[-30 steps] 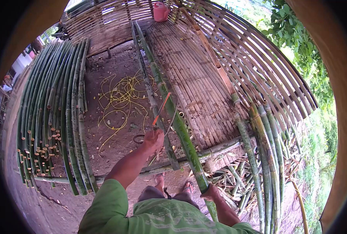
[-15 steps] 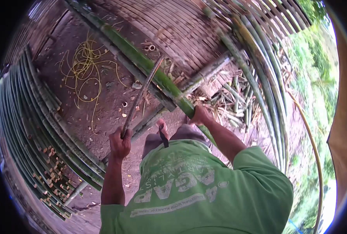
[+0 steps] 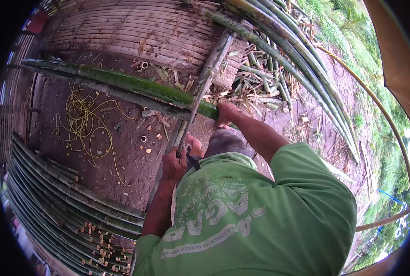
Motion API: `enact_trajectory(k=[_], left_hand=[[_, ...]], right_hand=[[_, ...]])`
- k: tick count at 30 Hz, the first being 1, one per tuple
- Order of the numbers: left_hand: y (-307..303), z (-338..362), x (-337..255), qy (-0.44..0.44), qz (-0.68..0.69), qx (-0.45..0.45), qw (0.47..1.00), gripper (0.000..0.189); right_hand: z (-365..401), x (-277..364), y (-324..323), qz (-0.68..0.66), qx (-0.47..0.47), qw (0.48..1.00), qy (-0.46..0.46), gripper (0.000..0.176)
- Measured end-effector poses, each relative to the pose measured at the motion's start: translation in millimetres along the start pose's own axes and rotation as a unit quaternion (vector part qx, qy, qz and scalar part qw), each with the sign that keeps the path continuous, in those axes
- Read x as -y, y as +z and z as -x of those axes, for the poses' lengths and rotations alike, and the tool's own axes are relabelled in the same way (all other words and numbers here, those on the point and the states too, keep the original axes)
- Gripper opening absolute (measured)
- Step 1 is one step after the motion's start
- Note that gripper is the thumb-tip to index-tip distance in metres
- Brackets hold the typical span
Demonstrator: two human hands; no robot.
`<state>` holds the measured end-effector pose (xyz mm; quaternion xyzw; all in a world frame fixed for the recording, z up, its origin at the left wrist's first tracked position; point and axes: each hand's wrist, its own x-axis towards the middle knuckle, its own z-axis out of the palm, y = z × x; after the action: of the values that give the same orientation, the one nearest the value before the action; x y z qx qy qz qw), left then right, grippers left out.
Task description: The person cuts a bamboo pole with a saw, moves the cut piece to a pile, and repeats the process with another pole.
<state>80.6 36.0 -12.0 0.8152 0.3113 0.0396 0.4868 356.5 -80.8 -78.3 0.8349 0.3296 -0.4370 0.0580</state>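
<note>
My right hand (image 3: 227,114) is closed round the near end of a thick green bamboo pole (image 3: 136,83). That pole runs away to the far left, lying beside a darker bamboo pole (image 3: 143,102). In my left hand (image 3: 173,163), closed, is a long, narrow, dark machete (image 3: 192,112) seen nearly edge-on. It points up and away, passing over the green pole just left of my right hand. A bamboo crossbeam (image 3: 216,53) runs beneath the poles, partly lined up with the machete. My bare foot (image 3: 195,142) shows beside my left hand.
Stacked bamboo poles (image 3: 76,202) lie at the lower left. A tangled yellow cord (image 3: 81,117) is on the dirt floor. Beyond stands a slatted bamboo platform (image 3: 136,32). Long poles (image 3: 301,50) and cut bamboo scraps (image 3: 265,83) lie to the right.
My left hand has moved right and inward, bringing the machete across the green pole. My right hand stays on the pole. The view has turned, so the poles lie flatter across it.
</note>
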Motion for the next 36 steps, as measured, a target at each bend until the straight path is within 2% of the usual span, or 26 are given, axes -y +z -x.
enact_trajectory(k=[7,10,13,17,20,23,24,30,36], left_hand=[[4.8,4.4,-6.8,0.014,-0.034,-0.002,0.999,0.03],[1.3,10.3,-8.7,-0.013,-0.057,0.017,0.998,0.029],[23.2,-19.0,-0.5,0.02,-0.04,-0.01,0.999,0.029],[59.2,-50.3,-2.3,0.029,-0.024,-0.024,0.999,0.031],[58.3,-0.6,3.3,0.027,-0.073,-0.032,0.996,0.031],[44.0,48.6,-15.1,-0.047,-0.039,0.003,0.998,0.031],[41.1,58.9,-22.0,-0.059,-0.035,0.018,0.997,0.032],[62.2,56.7,-63.3,-0.078,-0.059,0.056,0.994,0.032],[63.8,76.4,-95.4,-0.09,-0.113,0.055,0.988,0.032]], right_hand=[[3.2,-1.7,-1.1,-0.007,-0.003,1.0,-0.001,0.047],[0.9,-4.7,1.6,-0.008,-0.012,1.0,-0.005,0.047],[-8.3,-9.9,6.5,-0.004,0.011,1.0,-0.006,0.049],[-1.9,-22.1,5.8,-0.017,-0.01,1.0,-0.021,0.056],[16.8,-37.7,19.7,-0.022,-0.018,0.999,-0.04,0.059],[34.7,-59.3,34.7,-0.037,-0.032,0.998,-0.03,0.047],[42.6,-64.6,33.0,-0.044,0.001,0.999,-0.014,0.051],[62.6,-95.3,53.9,-0.06,-0.013,0.998,-0.023,0.06],[65.9,-101.6,65.3,-0.094,-0.033,0.995,-0.032,0.057]])
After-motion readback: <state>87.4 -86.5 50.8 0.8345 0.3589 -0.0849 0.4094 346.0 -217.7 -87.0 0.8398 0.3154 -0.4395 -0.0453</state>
